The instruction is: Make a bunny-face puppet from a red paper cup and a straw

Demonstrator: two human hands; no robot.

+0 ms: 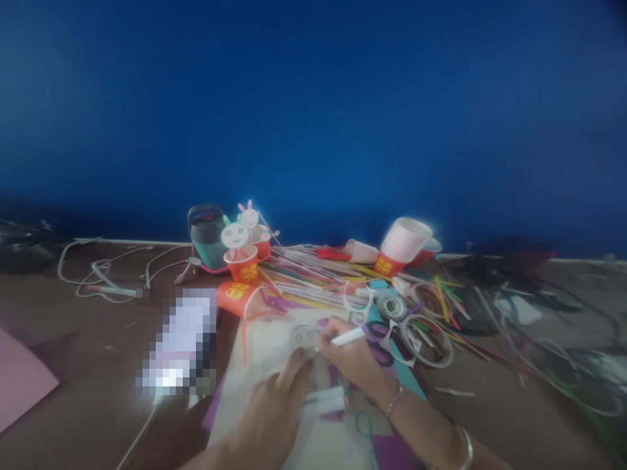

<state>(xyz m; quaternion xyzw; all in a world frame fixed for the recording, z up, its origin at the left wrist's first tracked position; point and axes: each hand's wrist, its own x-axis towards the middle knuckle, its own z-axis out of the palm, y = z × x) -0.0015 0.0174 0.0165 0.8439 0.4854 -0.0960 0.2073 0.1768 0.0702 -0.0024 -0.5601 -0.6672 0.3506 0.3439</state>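
Note:
My right hand (337, 349) is closed around a white marker (349, 337), its tip angled down to the left. Beneath that tip lies a small round paper face (302, 335) with two drawn eyes. At the lower edge of this paper face, the fingers of my left hand (281, 395) are bent and hold it; the thumb is hard to make out. Both hands rest over a large white sheet (235, 398). Between my wrists lies another white marker (325, 401), somewhat blurred. Purple-handled scissors (378, 339) are just right of my right hand.
An orange paper cup (238, 300) lies tipped beyond the sheet. Decorated paper faces (235, 235) stand in cups behind it, near a dark green container (208, 238). Coloured sticks (304, 267), stacked cups (404, 241) and a tape roll (392, 305) fill the back. Pink paper (22, 378) lies left.

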